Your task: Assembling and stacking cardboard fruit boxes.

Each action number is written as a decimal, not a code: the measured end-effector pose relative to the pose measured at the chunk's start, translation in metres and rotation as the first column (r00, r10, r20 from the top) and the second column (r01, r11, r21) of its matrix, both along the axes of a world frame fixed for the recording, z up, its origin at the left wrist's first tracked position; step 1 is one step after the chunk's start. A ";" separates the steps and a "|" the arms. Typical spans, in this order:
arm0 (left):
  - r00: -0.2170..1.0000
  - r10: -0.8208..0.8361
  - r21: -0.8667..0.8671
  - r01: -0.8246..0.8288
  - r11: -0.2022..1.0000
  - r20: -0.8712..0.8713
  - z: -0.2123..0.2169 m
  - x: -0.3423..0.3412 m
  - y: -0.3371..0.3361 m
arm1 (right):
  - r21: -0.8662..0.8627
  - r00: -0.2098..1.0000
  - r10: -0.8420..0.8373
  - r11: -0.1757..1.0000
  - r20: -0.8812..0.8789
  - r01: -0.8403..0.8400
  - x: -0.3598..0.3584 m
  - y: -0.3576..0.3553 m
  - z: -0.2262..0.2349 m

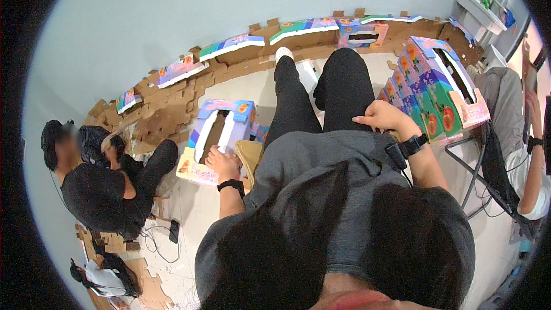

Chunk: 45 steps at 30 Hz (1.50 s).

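Note:
My left hand [224, 165] lies on the near right edge of a colourful cardboard box [192, 170] with fruit pictures, its fingers apart beside the white-edged opening in the top. A black band circles that wrist. Over my right thigh is my right hand [385, 116], its fingers loosely curled with one digit pointing left and nothing visible in it. A black device is strapped to the right wrist. Close to my left forearm is a tan flap or cloth [248, 161], partly hidden by my shirt.
At right a row of matching boxes [427, 89] stands pressed together, by a black metal-legged stand [476, 166]. Torn cardboard [163, 123] and printed panels [232, 46] line the wall. One person [97, 189] sits at left; another [534, 172] is at right. A phone [174, 231] with cables lies on the floor.

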<state>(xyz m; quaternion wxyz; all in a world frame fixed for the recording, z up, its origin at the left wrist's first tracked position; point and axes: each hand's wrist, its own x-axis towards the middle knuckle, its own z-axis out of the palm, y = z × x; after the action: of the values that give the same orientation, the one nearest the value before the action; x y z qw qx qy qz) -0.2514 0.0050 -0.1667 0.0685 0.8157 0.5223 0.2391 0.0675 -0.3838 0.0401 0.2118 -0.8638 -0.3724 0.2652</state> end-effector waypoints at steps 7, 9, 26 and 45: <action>0.980 -0.153 0.391 0.091 0.916 0.129 0.119 0.004 0.011 | -0.004 0.983 0.099 0.995 0.156 -0.100 -0.001 -0.005 -0.001; 0.960 -0.249 0.480 0.161 0.862 0.126 0.157 0.006 0.004 | 0.014 0.943 0.174 0.982 0.282 -0.186 -0.007 -0.006 0.003; 0.550 -0.835 0.545 0.695 0.469 0.017 0.205 0.113 -0.147 | 0.500 0.387 -0.336 0.714 0.858 -0.489 -0.068 -0.024 0.075; 0.422 -0.904 0.480 0.780 0.402 0.073 0.185 0.138 -0.149 | 0.401 0.464 -0.175 0.797 0.869 -0.452 -0.021 0.011 0.026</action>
<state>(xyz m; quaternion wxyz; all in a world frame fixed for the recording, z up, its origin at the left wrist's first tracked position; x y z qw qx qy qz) -0.1137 -0.1444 0.0187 0.1086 0.9117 -0.0457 0.3936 0.0469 -0.3728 0.0659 0.2210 -0.7280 -0.5618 -0.3249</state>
